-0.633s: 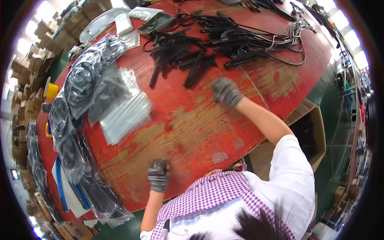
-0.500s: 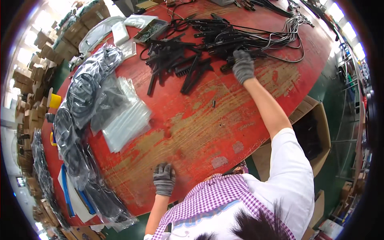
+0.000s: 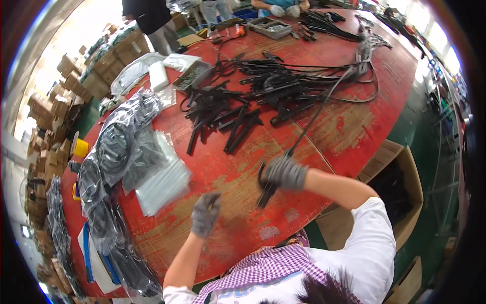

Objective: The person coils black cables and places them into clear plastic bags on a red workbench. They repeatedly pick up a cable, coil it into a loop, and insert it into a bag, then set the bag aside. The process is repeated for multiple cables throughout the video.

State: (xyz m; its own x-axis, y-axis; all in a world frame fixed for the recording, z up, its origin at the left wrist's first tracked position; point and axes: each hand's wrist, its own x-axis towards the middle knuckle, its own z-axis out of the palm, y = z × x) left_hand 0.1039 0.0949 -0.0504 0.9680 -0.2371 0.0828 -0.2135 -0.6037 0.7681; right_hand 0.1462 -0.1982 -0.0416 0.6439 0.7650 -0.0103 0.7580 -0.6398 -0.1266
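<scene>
My right hand point(image 3: 286, 173), in a grey knitted glove, is closed around a long black plastic part point(image 3: 265, 196) with a curved black loop beside it. From this part a dark cord point(image 3: 313, 126) runs taut to the cable bundle at the far right. My left hand point(image 3: 205, 215), also gloved, is raised above the near part of the red table point(image 3: 238, 175); its fingers are curled together, and whatever they may hold is hidden. Beyond my right hand lie a heap of black corded parts point(image 3: 276, 86) and a second heap of loose black plastic pieces point(image 3: 215, 114).
Clear plastic bags point(image 3: 164, 187) and bagged black cords point(image 3: 114, 147) line the left side. Trays of small parts point(image 3: 192, 76) stand farther back. An open cardboard box point(image 3: 407, 197) is right of the table. A co-worker's gloved hands point(image 3: 283, 10) show at the far edge.
My right hand has come back toward me from the corded heap, bringing a black part and its cord. My left hand has lifted and its fingers have curled. The view has tilted up.
</scene>
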